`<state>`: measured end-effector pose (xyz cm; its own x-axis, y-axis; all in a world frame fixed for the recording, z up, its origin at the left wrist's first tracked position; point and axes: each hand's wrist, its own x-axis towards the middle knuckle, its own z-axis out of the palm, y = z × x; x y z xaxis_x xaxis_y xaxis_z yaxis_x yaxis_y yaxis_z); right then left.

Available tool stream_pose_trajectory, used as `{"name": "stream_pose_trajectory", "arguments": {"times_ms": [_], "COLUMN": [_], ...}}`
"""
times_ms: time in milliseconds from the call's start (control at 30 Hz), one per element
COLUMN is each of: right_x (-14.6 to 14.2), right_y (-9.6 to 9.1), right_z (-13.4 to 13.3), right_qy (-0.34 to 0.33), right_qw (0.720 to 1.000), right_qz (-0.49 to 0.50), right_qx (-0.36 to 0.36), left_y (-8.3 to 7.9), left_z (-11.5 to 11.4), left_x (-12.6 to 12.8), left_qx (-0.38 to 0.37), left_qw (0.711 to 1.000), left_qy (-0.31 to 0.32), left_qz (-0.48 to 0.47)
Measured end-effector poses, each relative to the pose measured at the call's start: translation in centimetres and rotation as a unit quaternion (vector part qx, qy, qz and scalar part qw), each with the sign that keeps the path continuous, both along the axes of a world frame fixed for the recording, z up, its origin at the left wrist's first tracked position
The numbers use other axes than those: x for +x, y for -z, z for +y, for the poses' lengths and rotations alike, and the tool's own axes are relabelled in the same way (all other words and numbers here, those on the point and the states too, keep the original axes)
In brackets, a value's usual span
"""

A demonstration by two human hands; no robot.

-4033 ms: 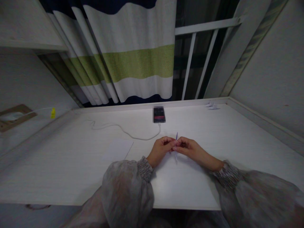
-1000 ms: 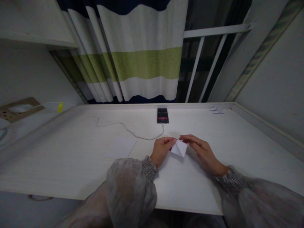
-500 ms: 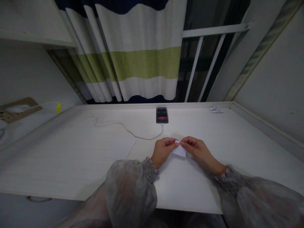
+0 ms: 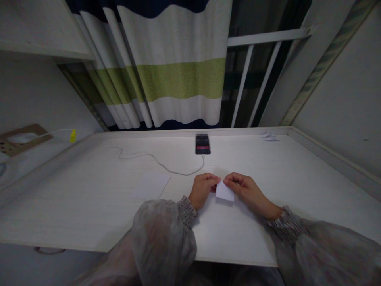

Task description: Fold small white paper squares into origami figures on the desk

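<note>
A small folded piece of white paper (image 4: 224,192) sits just above the white desk (image 4: 89,206) between my two hands. My left hand (image 4: 203,188), with a ring on one finger, pinches the paper's left upper corner, fingers curled. My right hand (image 4: 244,189) grips the paper's right upper edge with bent fingers. Both hands rest low on the desk near its middle, with loose grey sleeves behind them.
A flat white sheet (image 4: 151,185) lies left of my hands. A phone (image 4: 203,143) stands at the back with a white cable (image 4: 154,159) running left to a wall socket (image 4: 18,139). Small folded paper figures (image 4: 269,136) sit at the far right corner. A striped curtain (image 4: 172,75) hangs behind.
The paper was held upright as a thin strip, then opened into a wider folded shape. In the last second my right fingers curled in and the paper dropped slightly towards the desk.
</note>
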<state>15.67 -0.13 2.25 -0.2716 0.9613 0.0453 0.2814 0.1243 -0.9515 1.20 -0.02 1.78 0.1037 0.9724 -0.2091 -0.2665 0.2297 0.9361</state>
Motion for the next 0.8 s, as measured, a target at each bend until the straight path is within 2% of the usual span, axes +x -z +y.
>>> {"name": "stream_pose_trajectory", "arguments": {"times_ms": [133, 367, 500, 800], "right_x": [0.08, 0.21, 0.22, 0.0], "right_y": [0.44, 0.68, 0.67, 0.67], "right_z": [0.17, 0.42, 0.43, 0.28], "right_qy": [-0.002, 0.012, 0.029, 0.036], "right_qw": [1.0, 0.999, 0.998, 0.997], "right_qz": [0.016, 0.033, 0.048, 0.065], "right_qx": [-0.006, -0.022, -0.03, -0.031], "left_y": [0.13, 0.44, 0.58, 0.32], "left_z": [0.01, 0.05, -0.03, -0.14], "left_x": [-0.02, 0.0, -0.03, -0.17], "left_qx": [0.012, 0.007, 0.027, 0.033], "left_qw": [1.0, 0.998, 0.995, 0.993], "left_qy": [0.009, 0.055, 0.087, 0.103], "left_qz": [0.016, 0.035, 0.05, 0.057]}}
